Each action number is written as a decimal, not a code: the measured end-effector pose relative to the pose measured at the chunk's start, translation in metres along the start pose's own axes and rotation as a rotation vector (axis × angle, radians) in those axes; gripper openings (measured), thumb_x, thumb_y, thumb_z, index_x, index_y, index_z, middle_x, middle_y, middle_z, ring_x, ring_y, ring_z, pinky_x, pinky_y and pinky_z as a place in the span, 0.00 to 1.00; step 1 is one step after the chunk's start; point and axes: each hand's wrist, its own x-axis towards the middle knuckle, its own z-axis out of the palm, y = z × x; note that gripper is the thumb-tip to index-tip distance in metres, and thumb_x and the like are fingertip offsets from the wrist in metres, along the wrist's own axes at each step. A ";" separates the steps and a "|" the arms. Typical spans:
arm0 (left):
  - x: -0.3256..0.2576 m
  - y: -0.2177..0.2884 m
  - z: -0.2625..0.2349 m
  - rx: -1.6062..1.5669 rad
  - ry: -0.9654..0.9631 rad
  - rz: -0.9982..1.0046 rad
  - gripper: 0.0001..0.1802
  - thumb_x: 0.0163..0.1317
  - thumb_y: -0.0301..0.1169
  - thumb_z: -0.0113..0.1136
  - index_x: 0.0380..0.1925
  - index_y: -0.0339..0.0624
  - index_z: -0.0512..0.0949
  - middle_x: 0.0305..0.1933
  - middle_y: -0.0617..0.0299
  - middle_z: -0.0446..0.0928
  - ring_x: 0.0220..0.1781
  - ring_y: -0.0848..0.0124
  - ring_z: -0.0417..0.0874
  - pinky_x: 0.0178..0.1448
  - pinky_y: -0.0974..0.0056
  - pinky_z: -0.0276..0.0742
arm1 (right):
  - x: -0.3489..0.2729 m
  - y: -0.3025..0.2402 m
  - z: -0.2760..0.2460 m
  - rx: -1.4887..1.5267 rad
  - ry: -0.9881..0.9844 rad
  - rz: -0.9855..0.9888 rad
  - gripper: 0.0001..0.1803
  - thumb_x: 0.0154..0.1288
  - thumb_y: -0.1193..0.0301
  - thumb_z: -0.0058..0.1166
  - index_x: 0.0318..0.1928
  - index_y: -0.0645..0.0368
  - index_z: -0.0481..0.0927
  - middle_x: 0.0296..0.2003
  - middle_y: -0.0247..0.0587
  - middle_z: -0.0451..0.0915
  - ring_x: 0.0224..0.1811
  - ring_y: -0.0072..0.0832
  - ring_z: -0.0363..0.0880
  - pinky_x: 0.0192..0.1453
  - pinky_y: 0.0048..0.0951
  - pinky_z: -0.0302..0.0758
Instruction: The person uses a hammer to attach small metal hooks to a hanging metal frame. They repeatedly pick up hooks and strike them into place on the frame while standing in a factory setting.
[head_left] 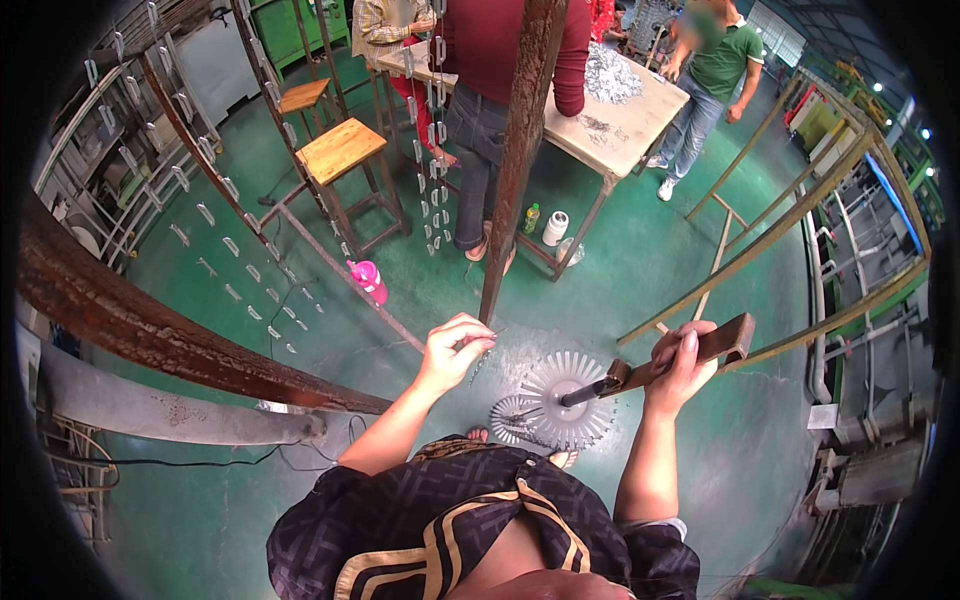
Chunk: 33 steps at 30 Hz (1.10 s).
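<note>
My left hand (pixel 452 355) is raised left of center, thumb and fingertips pinched together. A thin dark strand seems to hang below the fingertips, too small to make out. To the right, my right hand (pixel 682 368) is closed around a rusty metal bar (pixel 725 342) with bent-up ends. Beneath the bar a dark post (pixel 590 391) runs down toward a round piece with flat metal strips (pixel 568 365) radiating from it. A smaller ring of strips (pixel 513 418) lies beside it, low near my feet.
A rusty upright (pixel 510 170) rises ahead, and a thick rusty beam (pixel 180 335) crosses at left. Strings of small metal links (pixel 230 245) hang on the left. A pink bottle (pixel 369 282), wooden stool (pixel 342 150) and worktable (pixel 635 130) with people around it stand beyond. At right is a metal frame (pixel 800 235).
</note>
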 end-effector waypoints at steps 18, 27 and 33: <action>-0.049 -0.052 0.014 0.089 -0.003 -0.091 0.05 0.46 0.18 0.61 0.27 0.34 0.78 0.29 0.59 0.77 0.29 0.72 0.76 0.33 0.71 0.71 | 0.007 0.002 -0.001 -0.068 0.028 0.018 0.12 0.66 0.67 0.41 0.26 0.59 0.63 0.10 0.26 0.56 0.08 0.13 0.52 0.11 0.17 0.50; -0.073 -0.077 0.022 0.212 -0.066 0.044 0.05 0.43 0.22 0.63 0.23 0.35 0.78 0.25 0.57 0.77 0.29 0.65 0.77 0.35 0.65 0.71 | 0.006 0.005 -0.004 0.014 0.000 0.098 0.10 0.64 0.68 0.45 0.29 0.59 0.64 0.15 0.29 0.63 0.11 0.13 0.56 0.13 0.16 0.55; -0.090 -0.094 0.025 0.277 -0.237 0.073 0.05 0.41 0.22 0.63 0.22 0.37 0.79 0.26 0.59 0.77 0.29 0.65 0.76 0.35 0.65 0.71 | 0.009 0.005 0.000 -0.028 0.001 0.063 0.12 0.65 0.67 0.42 0.27 0.59 0.64 0.11 0.28 0.58 0.09 0.14 0.53 0.12 0.17 0.51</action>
